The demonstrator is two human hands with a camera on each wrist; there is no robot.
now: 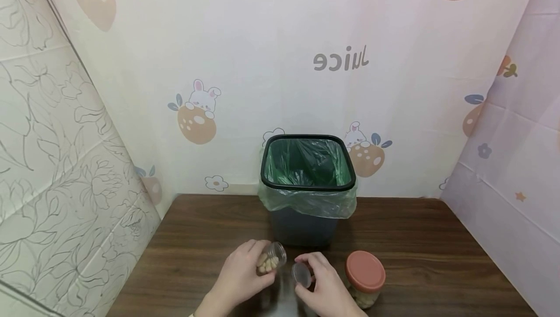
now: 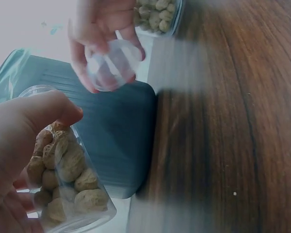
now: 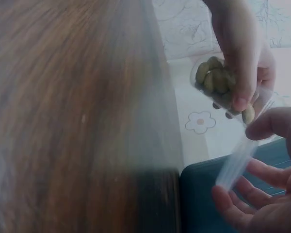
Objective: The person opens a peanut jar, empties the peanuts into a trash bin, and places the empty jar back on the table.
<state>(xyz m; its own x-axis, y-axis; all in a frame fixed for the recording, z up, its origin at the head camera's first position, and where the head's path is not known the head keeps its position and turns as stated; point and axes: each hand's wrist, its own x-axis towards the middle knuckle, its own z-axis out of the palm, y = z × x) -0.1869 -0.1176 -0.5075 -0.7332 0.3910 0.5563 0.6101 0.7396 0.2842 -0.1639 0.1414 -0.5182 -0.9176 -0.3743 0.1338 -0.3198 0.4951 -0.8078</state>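
Observation:
My left hand (image 1: 244,271) grips a small clear plastic jar (image 1: 277,255), which is tilted with its uncapped mouth toward the right. Unshelled peanuts (image 2: 68,174) fill much of it in the left wrist view. Between thumb and fingers, my right hand (image 1: 324,283) pinches a round translucent lid (image 1: 301,274), apart from the jar's mouth. In the right wrist view the lid (image 3: 236,162) appears nearly edge-on, just below the jar (image 3: 216,80). Beside the right hand stands another jar with a pink-red lid (image 1: 365,271), with pale contents low inside.
A dark bin (image 1: 302,227) stands behind the hands, lined with a thin green-tinted bag (image 1: 321,204) held under a black rim (image 1: 308,188). All of this is on a dark wood table (image 1: 210,229). Printed curtains (image 1: 245,88) enclose the back and sides.

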